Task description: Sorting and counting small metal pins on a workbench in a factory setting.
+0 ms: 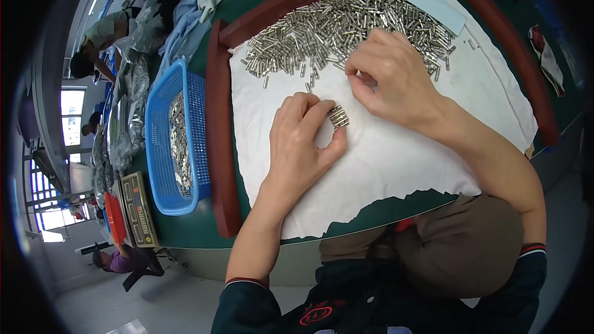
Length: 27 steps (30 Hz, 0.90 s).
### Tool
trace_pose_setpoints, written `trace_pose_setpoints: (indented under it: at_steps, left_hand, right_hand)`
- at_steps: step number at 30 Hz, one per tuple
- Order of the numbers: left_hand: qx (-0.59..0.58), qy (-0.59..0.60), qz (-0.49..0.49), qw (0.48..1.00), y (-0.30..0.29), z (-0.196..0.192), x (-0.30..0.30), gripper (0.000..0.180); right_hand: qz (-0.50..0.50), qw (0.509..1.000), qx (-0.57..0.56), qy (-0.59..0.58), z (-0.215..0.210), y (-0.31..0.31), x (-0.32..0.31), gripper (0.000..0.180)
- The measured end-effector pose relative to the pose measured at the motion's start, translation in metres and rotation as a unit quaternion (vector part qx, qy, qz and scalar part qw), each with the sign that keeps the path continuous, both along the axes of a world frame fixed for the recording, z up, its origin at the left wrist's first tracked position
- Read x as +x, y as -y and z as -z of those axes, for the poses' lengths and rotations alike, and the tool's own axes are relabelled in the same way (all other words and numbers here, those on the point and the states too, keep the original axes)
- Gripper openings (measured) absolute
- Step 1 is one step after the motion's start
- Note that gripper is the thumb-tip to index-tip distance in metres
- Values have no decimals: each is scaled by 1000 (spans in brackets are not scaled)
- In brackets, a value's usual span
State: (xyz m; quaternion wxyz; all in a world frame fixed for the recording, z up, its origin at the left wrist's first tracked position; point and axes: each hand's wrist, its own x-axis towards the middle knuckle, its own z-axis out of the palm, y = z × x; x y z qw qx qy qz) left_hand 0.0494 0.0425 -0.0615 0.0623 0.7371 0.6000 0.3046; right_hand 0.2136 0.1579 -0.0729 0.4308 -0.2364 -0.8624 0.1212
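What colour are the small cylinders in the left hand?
The cylinders are shiny silver, seen best in the head view.

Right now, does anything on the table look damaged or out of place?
Yes. The white cloth has a ragged, torn-looking front edge, so a jagged strip of green tabletop shows. Also, at least one metal pin lies apart from the pile, right of the pale blue card.

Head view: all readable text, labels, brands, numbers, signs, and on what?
Flat box, far left: orange lettering, legible, not copied here.
Dark shirt: letters inside a red oval emblem, not copied here.
Pale blue slip: any writing too faint to read.
Metal pins: none readable.
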Motion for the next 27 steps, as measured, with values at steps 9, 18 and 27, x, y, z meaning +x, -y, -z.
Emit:
trace_pose_setpoints:
  at_steps: [9,18,27]
  left_hand:
    - [-8,-19,-7,1000,1,-1,0,32]
    - [4,-31,-4,999,1,-1,3,31]
    - [17,-95,6,995,1,-7,12,28]
  right_hand:
    - [17,1000,3,7,0,0,-1,4]
    - [16,1000,7,0,5,-2,-2,2]
    - [7,1000,-15,11,7,-3,-3,3]
